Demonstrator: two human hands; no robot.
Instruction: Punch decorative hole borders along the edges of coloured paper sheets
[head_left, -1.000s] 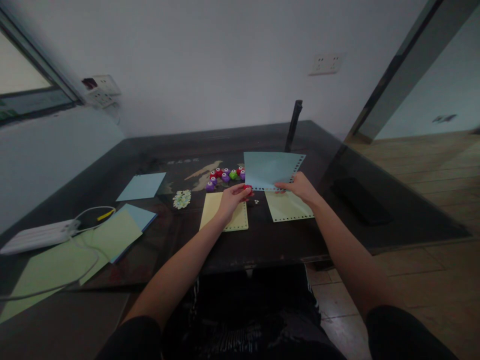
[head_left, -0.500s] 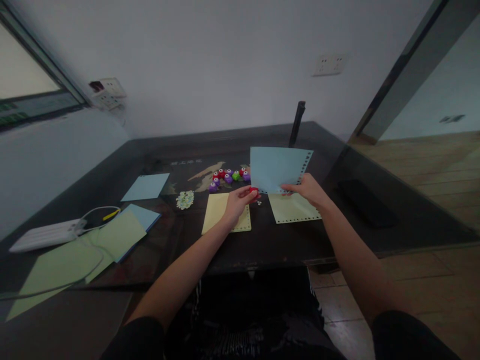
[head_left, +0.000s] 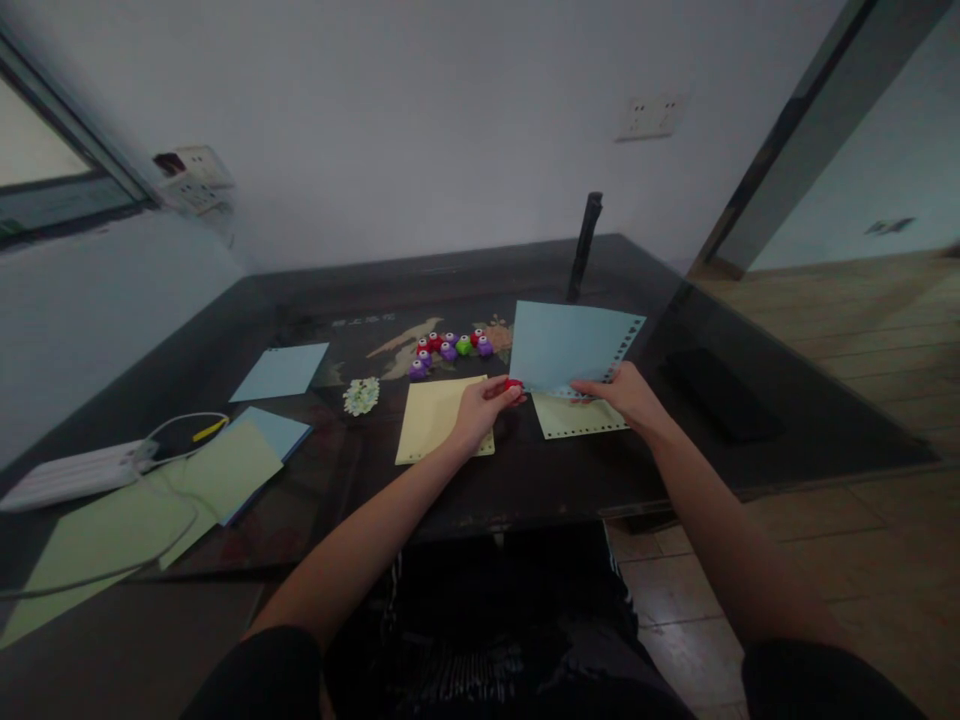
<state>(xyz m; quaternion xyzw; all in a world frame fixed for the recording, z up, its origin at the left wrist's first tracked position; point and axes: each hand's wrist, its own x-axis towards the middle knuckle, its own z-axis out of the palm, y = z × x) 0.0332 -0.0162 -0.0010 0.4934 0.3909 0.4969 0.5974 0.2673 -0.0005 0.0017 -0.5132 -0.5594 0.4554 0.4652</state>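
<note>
My left hand (head_left: 480, 410) is closed around a small red paper punch (head_left: 513, 386), at the lower left corner of a light blue sheet of paper (head_left: 574, 342). Between the thumb and fingers of my right hand (head_left: 621, 398) is the lower right part of that sheet, which stands tilted up off the table. Holes run along its right and lower edges. Under the hands lie a yellow sheet (head_left: 431, 415) on the left and a pale green sheet (head_left: 570, 420) with a punched edge on the right, partly covered by the blue one.
Several red, purple and green punches (head_left: 448, 350) stand in a cluster behind the yellow sheet. Left of them are a pile of small pale paper bits (head_left: 362, 396), a blue sheet (head_left: 281, 371), more loose sheets (head_left: 225, 470) and a white power strip (head_left: 79, 475). A black object (head_left: 724, 393) lies right.
The view has shifted slightly. The blue sheet has moved a little to the right and lower relative to the table, with both hands keeping their hold.
</note>
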